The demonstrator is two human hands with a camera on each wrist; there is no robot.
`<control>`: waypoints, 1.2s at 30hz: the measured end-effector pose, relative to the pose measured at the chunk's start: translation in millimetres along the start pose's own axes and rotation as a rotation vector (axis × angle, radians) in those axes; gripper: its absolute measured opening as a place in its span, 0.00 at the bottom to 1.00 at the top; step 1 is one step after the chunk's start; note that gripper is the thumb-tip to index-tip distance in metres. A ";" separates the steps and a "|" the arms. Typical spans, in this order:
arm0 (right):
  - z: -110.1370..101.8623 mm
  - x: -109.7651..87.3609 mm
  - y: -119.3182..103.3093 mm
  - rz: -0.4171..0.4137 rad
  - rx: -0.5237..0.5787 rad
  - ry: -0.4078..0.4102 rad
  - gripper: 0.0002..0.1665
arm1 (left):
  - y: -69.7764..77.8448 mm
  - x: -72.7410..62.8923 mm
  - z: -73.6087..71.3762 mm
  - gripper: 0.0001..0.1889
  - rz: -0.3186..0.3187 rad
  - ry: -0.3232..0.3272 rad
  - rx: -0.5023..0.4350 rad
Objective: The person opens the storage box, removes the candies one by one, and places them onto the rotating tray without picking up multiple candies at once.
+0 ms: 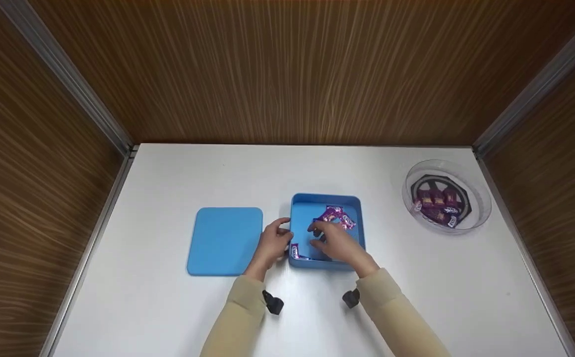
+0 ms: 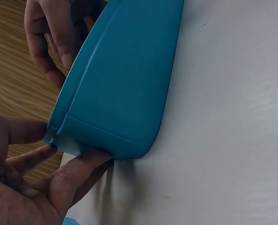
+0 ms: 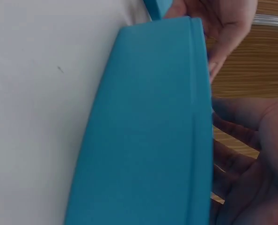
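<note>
A square blue box (image 1: 324, 265) stands on the white table with several purple-wrapped candies (image 1: 348, 221) inside, mostly toward its right half. Another wrapped candy (image 1: 294, 251) lies at the box's front left corner. My left hand (image 1: 273, 241) grips the box's left side, with fingers at the rim and against the outer wall in the left wrist view. Inside the box, my right hand (image 1: 337, 242) hangs low over the candies, thumb and forefinger apart and bent. Its fingertips are hidden behind the box wall in the right wrist view.
A flat blue square lid (image 1: 225, 241) lies to the left of the box. At the far right stands a clear round bowl (image 1: 481, 210) with several dark purple wrapped candies (image 1: 437, 198) in it. Wood-grain panels (image 1: 297, 74) close off the back and both sides.
</note>
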State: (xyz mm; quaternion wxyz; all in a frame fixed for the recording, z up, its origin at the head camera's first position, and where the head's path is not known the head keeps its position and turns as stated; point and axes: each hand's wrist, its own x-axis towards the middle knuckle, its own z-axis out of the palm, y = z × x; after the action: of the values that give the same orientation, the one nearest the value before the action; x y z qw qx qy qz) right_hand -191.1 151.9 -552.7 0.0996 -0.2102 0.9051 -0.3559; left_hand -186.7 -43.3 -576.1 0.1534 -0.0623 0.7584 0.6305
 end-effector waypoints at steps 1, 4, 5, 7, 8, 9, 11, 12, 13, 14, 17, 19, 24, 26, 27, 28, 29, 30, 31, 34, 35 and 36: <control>3.0 2.1 -0.4 -0.004 -0.002 -0.013 0.16 | 0.0 -0.3 0.5 0.24 -0.002 0.006 0.007; 12.4 7.7 -2.6 -0.011 -0.004 -0.055 0.17 | -0.7 -1.1 1.8 0.24 -0.001 0.017 0.013; 15.4 9.4 -3.5 -0.014 -0.009 -0.069 0.17 | -1.0 -1.3 2.3 0.24 -0.001 0.020 0.013; 20.7 12.2 -5.2 -0.009 -0.023 -0.097 0.18 | -2.0 -2.0 3.2 0.24 0.006 0.024 0.013; 23.0 13.6 -5.7 -0.003 -0.032 -0.106 0.18 | -2.2 -2.5 3.5 0.24 0.012 0.026 0.014; 25.1 14.7 -6.1 -0.003 -0.043 -0.112 0.18 | -2.5 -2.9 3.8 0.24 0.018 0.029 0.019; 28.6 16.5 -6.4 0.008 -0.061 -0.116 0.19 | -2.8 -3.7 3.9 0.24 0.029 0.030 0.024; 30.2 17.3 -6.5 0.019 -0.069 -0.117 0.19 | -3.1 -4.1 3.7 0.24 0.034 0.030 0.025; 31.7 18.0 -6.6 0.025 -0.077 -0.115 0.19 | -3.2 -4.2 3.4 0.24 0.037 0.029 0.026; 33.2 18.4 -6.6 0.032 -0.086 -0.114 0.19 | -3.3 -4.3 3.1 0.24 0.038 0.029 0.027; 37.3 18.3 -5.9 0.062 -0.105 -0.109 0.17 | -4.4 -3.8 3.4 0.24 0.028 0.026 0.015; 39.6 17.8 -4.8 0.079 -0.112 -0.106 0.16 | -4.9 -3.7 3.6 0.24 0.029 0.023 0.009; 42.5 17.0 -2.4 0.095 -0.107 -0.095 0.14 | -6.1 -4.0 3.4 0.24 0.053 0.023 0.011; 42.2 16.5 -2.5 0.097 -0.098 -0.095 0.14 | -6.3 -3.9 3.4 0.24 0.061 0.024 0.011; 42.0 16.3 -2.5 0.095 -0.092 -0.095 0.13 | -6.4 -3.8 3.4 0.24 0.064 0.025 0.011; 41.8 16.2 -2.7 0.096 -0.089 -0.095 0.13 | -6.5 -3.5 3.5 0.24 0.065 0.025 0.009; 41.7 16.1 -2.8 0.096 -0.084 -0.096 0.13 | -6.1 -3.7 3.4 0.23 0.066 0.026 0.008; 41.6 16.0 -2.9 0.100 -0.084 -0.099 0.13 | -6.0 -3.6 3.4 0.23 0.067 0.026 0.008; 41.6 16.1 -2.9 0.104 -0.081 -0.102 0.13 | -6.3 -3.2 3.4 0.23 0.068 0.026 0.008; 41.7 16.1 -2.6 0.110 -0.077 -0.099 0.13 | -6.3 -3.0 3.4 0.23 0.068 0.027 0.006; 41.7 16.0 -2.4 0.113 -0.074 -0.098 0.13 | -6.6 -3.0 3.5 0.23 0.070 0.028 0.005; 41.6 16.1 -2.2 0.118 -0.074 -0.097 0.13 | -7.0 -2.9 3.6 0.23 0.072 0.028 0.005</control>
State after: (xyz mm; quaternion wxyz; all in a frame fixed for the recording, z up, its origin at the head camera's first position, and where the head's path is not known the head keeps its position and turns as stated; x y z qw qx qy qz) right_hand -191.0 118.1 -581.9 0.1562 -0.1770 0.9225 -0.3054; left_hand -181.4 -41.5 -582.3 0.1200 -0.0433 0.7638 0.6327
